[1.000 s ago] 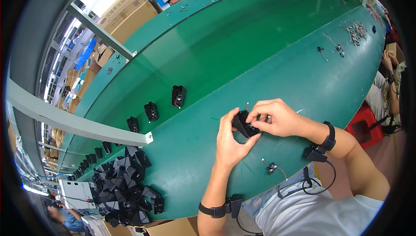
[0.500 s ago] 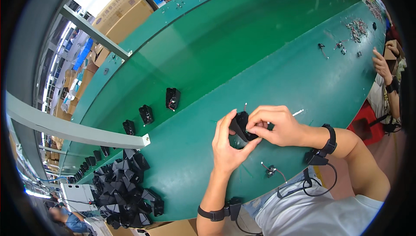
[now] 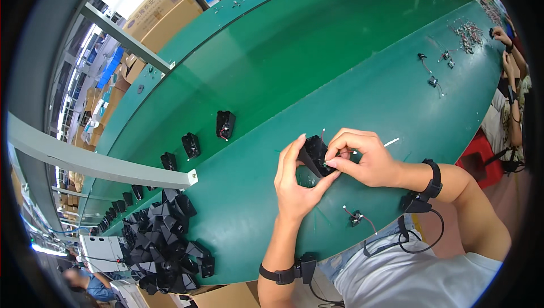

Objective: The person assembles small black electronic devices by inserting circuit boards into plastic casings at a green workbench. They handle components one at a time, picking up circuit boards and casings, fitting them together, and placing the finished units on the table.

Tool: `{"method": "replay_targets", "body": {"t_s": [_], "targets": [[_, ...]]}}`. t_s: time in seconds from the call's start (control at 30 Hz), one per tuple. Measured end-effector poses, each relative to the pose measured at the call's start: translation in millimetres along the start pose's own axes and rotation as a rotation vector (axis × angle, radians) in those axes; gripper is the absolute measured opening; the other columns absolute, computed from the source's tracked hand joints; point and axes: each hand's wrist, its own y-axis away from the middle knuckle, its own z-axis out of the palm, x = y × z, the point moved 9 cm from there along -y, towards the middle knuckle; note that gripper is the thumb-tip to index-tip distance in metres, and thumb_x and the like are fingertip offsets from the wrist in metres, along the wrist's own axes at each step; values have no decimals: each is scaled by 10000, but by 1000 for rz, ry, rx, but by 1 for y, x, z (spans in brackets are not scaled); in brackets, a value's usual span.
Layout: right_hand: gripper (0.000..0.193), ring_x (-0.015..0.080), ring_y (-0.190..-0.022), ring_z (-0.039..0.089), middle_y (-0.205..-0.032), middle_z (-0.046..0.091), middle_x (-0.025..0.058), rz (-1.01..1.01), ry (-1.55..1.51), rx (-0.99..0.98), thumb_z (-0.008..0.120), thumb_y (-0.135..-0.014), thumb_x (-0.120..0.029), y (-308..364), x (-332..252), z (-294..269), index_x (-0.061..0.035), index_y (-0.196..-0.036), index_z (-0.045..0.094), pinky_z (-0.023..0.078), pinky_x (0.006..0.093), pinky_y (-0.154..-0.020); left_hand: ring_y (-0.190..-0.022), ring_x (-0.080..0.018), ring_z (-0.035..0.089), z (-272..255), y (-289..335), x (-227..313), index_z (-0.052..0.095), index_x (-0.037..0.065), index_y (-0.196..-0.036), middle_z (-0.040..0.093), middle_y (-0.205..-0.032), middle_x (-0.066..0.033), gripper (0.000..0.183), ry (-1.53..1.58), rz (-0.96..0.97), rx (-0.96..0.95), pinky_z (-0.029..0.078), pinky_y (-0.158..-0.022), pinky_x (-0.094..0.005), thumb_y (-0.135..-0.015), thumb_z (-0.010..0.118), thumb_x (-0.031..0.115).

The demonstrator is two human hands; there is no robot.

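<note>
Over the green bench, my left hand (image 3: 293, 186) grips a black plastic housing (image 3: 313, 150) between thumb and fingers, its open side facing up. My right hand (image 3: 365, 158) reaches to the housing's right side, thumb and fingertips pinched on a small wired part at its inner edge; the fingers hide most of this part. A thin wire end sticks up just beyond the housing. Close to my body, a small black component with red and black wires (image 3: 356, 218) lies on the bench.
Left of me is a heap of black housings (image 3: 158, 240). Several housings (image 3: 191, 145) stand in a row along the sunken green strip (image 3: 283, 76). A grey metal frame (image 3: 102, 155) arches over the left. Wired components (image 3: 467, 36) and a co-worker's hand (image 3: 501, 37) are at far right.
The housing has tilted so more of its inside shows, and my right fingers have shifted slightly to its right. At far right the co-worker's hand has moved; another wired component lies nearby.
</note>
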Motion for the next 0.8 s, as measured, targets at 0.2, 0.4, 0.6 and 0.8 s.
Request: {"method": "replay_targets", "body": {"t_s": [0.2,0.4,0.6,0.8], "targets": [[80,106,-692,515,-837,606,48,135,-274,67,698,-845,-25,5,21,9,-22,-911,653,444,254,-611,-1142,-272,617,5,3,-2,490,-21,-1363,545,-1291,-151,848,87,-3,11,574,-909,-391,-633,913,65],[96,167,-741,594,-860,643,63,-50,70,31,713,-817,-27,3,1,3,-27,-897,660,506,284,-650,-1144,-266,610,8,1,-1,489,-23,-1367,541,-1294,-154,843,63,-13,-12,573,-916,-400,-642,910,66],[156,226,-892,645,-996,692,84,-188,225,-45,722,-800,-65,2,1,9,-31,-950,697,538,343,-751,-1089,-255,620,0,1,3,535,13,-1365,546,-1272,-168,830,-105,58,14,561,-788,-336,-624,900,97],[262,226,-1040,637,-1190,643,131,-13,-151,-205,754,-807,-105,-1,15,17,9,-1037,704,525,346,-879,-987,-214,582,-13,-1,8,535,21,-1386,528,-1220,-148,858,-157,90,62,497,-700,-294,-604,856,171]]}}
